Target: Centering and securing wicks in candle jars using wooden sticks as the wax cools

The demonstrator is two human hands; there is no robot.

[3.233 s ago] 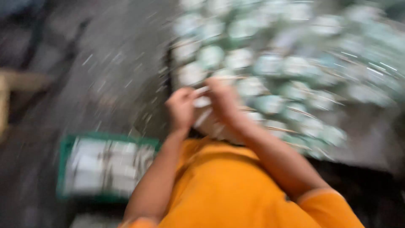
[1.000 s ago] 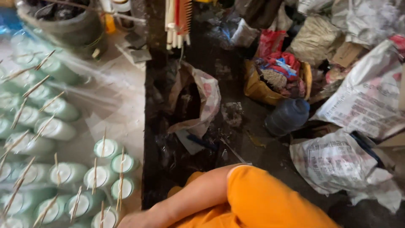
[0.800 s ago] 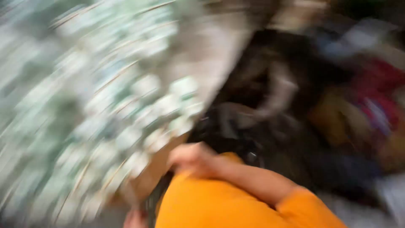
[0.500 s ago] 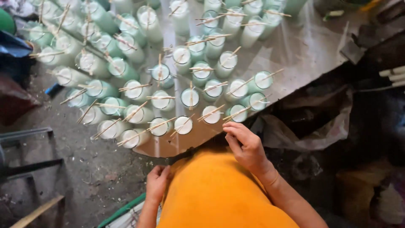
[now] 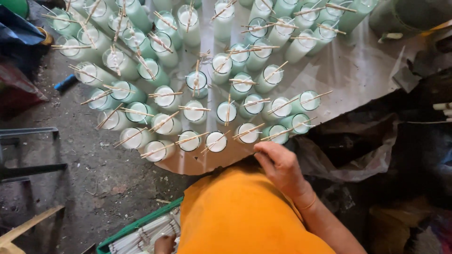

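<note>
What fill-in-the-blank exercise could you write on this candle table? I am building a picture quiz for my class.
1. The glasses on the table are filled with ____ wax.
2. Across the top of each glass lies a thin wooden ____.
3. The right hand rests at the near edge of the table, beside the ____ row of glasses.
4. The left hand is low beside a ____ crate.

Missing words: white; stick; front; green

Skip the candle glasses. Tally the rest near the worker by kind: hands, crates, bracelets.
Hands: 2 (right hand, left hand)
Green crate: 1
Thin bracelet: 1
Total: 4
</note>
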